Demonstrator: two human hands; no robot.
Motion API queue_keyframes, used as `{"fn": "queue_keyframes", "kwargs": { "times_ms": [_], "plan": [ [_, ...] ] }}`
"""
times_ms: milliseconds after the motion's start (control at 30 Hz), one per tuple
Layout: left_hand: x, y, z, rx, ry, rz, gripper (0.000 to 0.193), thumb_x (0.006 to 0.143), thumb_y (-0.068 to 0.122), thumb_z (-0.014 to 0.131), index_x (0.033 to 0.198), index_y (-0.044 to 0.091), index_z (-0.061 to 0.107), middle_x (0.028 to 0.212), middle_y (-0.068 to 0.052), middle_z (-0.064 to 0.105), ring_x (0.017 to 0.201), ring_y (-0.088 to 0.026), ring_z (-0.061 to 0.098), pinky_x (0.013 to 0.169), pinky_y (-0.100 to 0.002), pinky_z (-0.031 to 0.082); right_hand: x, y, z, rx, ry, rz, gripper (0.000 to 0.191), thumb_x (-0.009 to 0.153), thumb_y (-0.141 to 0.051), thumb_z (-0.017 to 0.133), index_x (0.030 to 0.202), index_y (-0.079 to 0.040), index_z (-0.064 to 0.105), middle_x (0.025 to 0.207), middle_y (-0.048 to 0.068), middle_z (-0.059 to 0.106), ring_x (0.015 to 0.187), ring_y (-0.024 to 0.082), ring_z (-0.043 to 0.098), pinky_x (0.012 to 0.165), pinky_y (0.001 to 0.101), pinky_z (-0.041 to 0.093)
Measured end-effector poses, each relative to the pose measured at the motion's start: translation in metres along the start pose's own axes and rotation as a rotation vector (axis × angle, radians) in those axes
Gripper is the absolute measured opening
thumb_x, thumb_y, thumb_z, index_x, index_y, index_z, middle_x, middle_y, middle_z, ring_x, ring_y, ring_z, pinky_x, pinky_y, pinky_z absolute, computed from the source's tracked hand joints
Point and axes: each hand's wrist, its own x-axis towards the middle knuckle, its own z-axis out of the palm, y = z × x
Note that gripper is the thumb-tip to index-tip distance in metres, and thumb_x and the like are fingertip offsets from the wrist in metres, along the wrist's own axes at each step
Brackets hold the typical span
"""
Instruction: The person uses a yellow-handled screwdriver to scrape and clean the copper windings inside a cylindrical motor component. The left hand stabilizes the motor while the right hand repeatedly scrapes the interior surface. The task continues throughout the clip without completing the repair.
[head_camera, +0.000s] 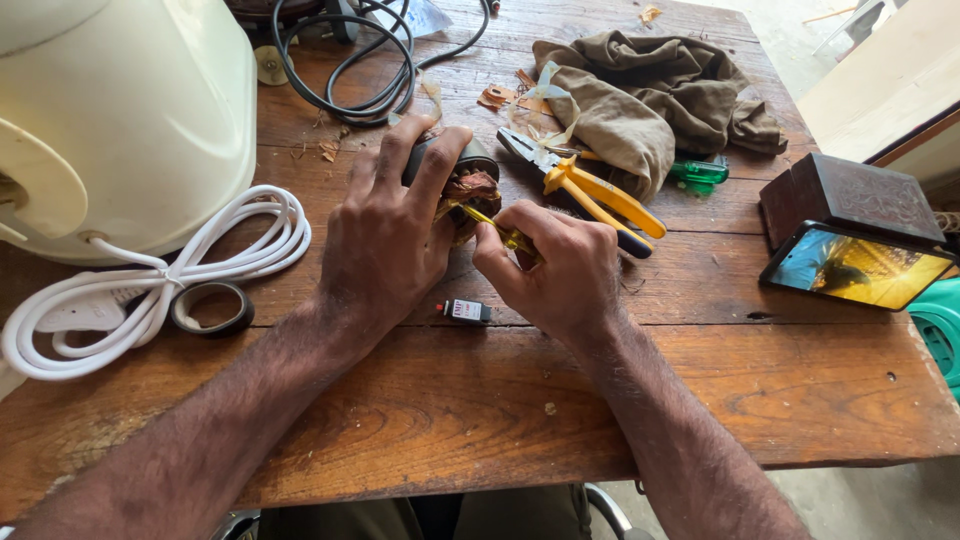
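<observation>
Both my hands work on a small motor at the middle of the wooden table (480, 420).

My left hand (385, 235) clasps the dark motor part (468, 180) while my right hand (555, 270) pinches a thin yellow tool (492, 222) against it. Yellow-handled pliers (590, 190) lie just beyond, a brown cloth (650, 100) behind them, a coiled white cord (160, 280) at my left.

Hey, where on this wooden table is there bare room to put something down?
Bare wood lies along the near edge of the table, between the forearms and right of the right hand, up to the phone. A smaller gap sits between the roll of tape and the left hand. The far side is crowded: black cable, cloth, pliers.
</observation>
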Motion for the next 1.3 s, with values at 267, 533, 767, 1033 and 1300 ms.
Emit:
{"fn": "queue_keyframes", "kwargs": {
  "times_ms": [267,533,767,1033,1300],
  "plan": [
    [-0.002,-0.004,0.001,0.030,0.013,0.022,0.067,0.089,0.017,0.081,0.147,0.013,0.049,0.145,-0.017,0.049,0.124,-0.041,0.062,0.082,-0.044,0.069,0.000,-0.001,0.001,0.000,0.003,0.009,0.016,0.092,-0.020,0.076,0.085,-0.006,0.070,0.062,0.007,0.064,0.052,0.017,0.065,0.052,0.0332,0.052],
    [-0.001,-0.013,0.001,0.024,0.000,0.051,0.068,0.089,0.020,0.082,0.148,0.012,0.048,0.143,-0.020,0.049,0.115,-0.039,0.066,0.069,-0.040,0.069,0.002,-0.001,0.002,-0.011,-0.007,0.004,0.017,0.092,-0.020,0.076,0.085,-0.006,0.070,0.062,0.006,0.065,0.053,0.016,0.065,0.052,0.0326,0.053],
    [-0.001,-0.013,-0.002,0.026,0.003,0.050,0.069,0.088,0.021,0.082,0.148,0.013,0.048,0.141,-0.019,0.050,0.115,-0.038,0.066,0.069,-0.039,0.069,0.003,-0.005,0.002,-0.003,-0.008,0.019,0.017,0.092,-0.020,0.076,0.084,-0.006,0.071,0.062,0.006,0.065,0.052,0.016,0.065,0.052,0.0326,0.052],
    [-0.001,-0.013,-0.004,0.032,0.006,0.054,0.071,0.088,0.021,0.083,0.149,0.014,0.048,0.141,-0.019,0.049,0.115,-0.038,0.065,0.070,-0.039,0.069,0.004,-0.006,0.002,0.000,-0.012,0.022,0.017,0.092,-0.020,0.077,0.085,-0.006,0.071,0.063,0.006,0.065,0.053,0.016,0.065,0.052,0.0325,0.053],
    [0.000,-0.013,-0.004,0.037,-0.003,0.050,0.071,0.087,0.021,0.082,0.148,0.014,0.047,0.139,-0.019,0.049,0.114,-0.037,0.065,0.069,-0.038,0.069,0.004,-0.006,0.002,-0.003,-0.008,0.022,0.017,0.091,-0.019,0.076,0.083,-0.006,0.070,0.061,0.006,0.065,0.052,0.015,0.065,0.051,0.0319,0.052]
  ]
}}
